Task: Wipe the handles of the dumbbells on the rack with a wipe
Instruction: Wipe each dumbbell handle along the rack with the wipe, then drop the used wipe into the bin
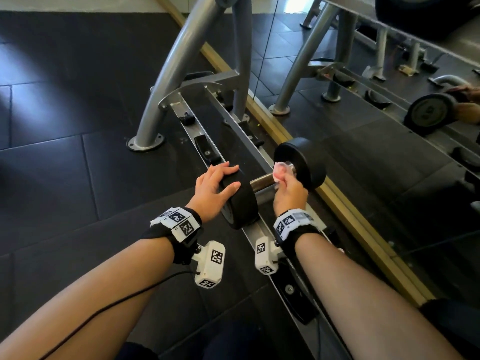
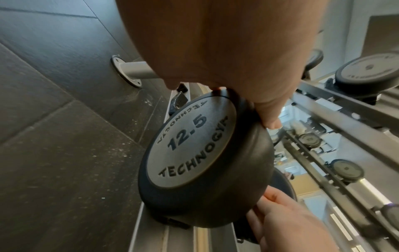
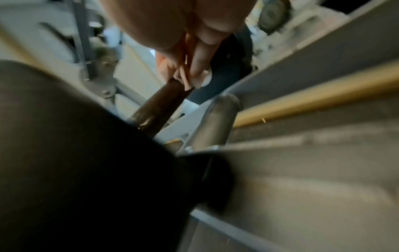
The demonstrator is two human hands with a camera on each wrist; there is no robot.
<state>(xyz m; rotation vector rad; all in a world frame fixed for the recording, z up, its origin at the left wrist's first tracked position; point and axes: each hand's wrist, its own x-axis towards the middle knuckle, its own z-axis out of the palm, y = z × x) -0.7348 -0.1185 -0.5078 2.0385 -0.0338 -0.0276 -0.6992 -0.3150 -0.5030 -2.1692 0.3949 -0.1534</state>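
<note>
1. The floor (image 1: pixel 65 162) was laid in large dark rubber tiles with pale seams; pale specks lay on them near the rack in the left wrist view.
2. The rack (image 1: pixel 187 118), of grey metal, ran from near to far across the middle of the scene, its rails carrying black cradles and its curved tubular legs bolted to the floor by round flanges.
3. A mirror (image 1: pixel 389 152) with a wood-coloured lower edge stood along the right side, just behind the rack, and repeated the rack and dumbbells.
4. The dumbbell (image 1: pixel 241 201) lay across the lowest rails, its black heads on either rail; the near head's grey face read "12.5" and "TECHNOGYM".
5. The left hand (image 1: pixel 213 185) rested on top of the near head, fingers spread and nearly straight over its rim.
6. The right hand (image 1: pixel 288 190) was closed round the wipe (image 1: pixel 281 170), a pale pinkish wad pressed onto the metal handle (image 1: pixel 262 183) just beside the far head.
</note>
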